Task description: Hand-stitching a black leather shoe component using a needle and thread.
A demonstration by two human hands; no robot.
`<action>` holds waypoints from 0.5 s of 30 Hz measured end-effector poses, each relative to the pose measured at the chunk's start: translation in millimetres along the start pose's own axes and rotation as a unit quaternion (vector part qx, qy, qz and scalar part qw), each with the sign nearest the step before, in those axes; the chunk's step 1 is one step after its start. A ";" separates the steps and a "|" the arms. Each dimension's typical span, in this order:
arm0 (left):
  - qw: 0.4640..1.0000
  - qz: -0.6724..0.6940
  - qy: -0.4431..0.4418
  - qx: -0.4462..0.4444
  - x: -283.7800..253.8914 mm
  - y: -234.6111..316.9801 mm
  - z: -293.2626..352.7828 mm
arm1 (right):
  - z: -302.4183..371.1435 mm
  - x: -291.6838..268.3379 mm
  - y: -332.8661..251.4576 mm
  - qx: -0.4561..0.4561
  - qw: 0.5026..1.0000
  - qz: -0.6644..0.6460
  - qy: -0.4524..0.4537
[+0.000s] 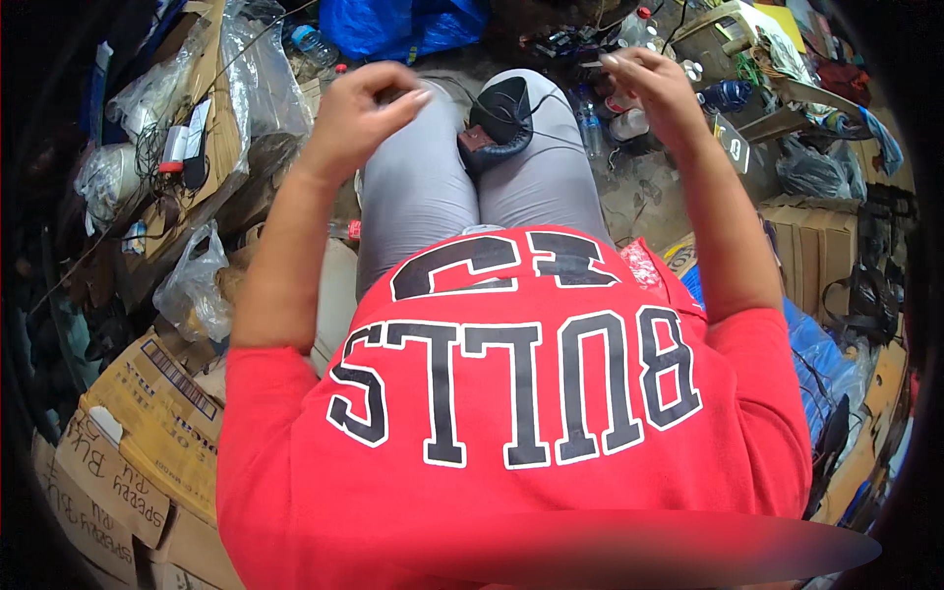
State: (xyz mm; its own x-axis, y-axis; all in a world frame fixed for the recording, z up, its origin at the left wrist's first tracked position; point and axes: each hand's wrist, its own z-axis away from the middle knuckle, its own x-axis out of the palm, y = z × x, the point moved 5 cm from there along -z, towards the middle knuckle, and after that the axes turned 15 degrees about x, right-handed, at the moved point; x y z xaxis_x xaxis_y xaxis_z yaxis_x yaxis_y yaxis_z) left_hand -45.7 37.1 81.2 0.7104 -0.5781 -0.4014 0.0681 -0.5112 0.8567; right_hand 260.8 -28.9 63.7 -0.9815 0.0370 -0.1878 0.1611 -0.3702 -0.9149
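Observation:
Between my knees rests a black shoe with a padded rim and a brown patch inside, its opening facing up. Thin dark threads run from it to both sides over my grey trousers. My left hand is raised left of the shoe, its fingers curled toward the thumb and slightly blurred. To the shoe's right, my right hand is lifted at a similar height, thumb and fingers pinched together. Both hands are apart from the shoe. Whether the threads reach my fingers is too fine to make out.
Cardboard boxes are stacked at the lower left. A wooden board with clear plastic bags stands at the left. Plastic bottles lie beyond my right knee. A blue bag sits ahead, and clutter surrounds my seat.

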 end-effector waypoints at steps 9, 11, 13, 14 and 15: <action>0.985 0.132 -0.108 0.015 76.4 14.2 11.4 | 13.7 81.3 -7.5 0.055 0.974 -0.017 -0.220; 0.972 -0.183 -0.126 0.071 33.5 -0.9 32.0 | 20.0 53.7 19.4 0.011 0.952 0.273 -0.138; 0.935 -0.335 -0.062 0.095 -45.9 -14.2 55.4 | 23.6 -23.1 48.1 0.034 0.920 0.391 -0.017; 0.904 -0.424 -0.049 0.035 -95.4 -9.6 72.0 | 28.5 -74.6 60.8 0.122 0.911 0.384 0.081; 0.909 -0.406 0.074 -0.055 -163.2 -11.3 102.1 | 34.1 -138.5 77.9 0.136 0.890 0.407 0.152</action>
State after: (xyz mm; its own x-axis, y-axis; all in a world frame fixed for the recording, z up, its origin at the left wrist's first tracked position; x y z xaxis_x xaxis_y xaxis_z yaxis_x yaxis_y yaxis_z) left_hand -233.9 72.2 104.0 0.4803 0.0576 -0.8752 0.6756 -0.6606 0.3273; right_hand 405.7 -94.5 30.6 -0.4708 -0.1116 -0.8752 0.7346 -0.5990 -0.3187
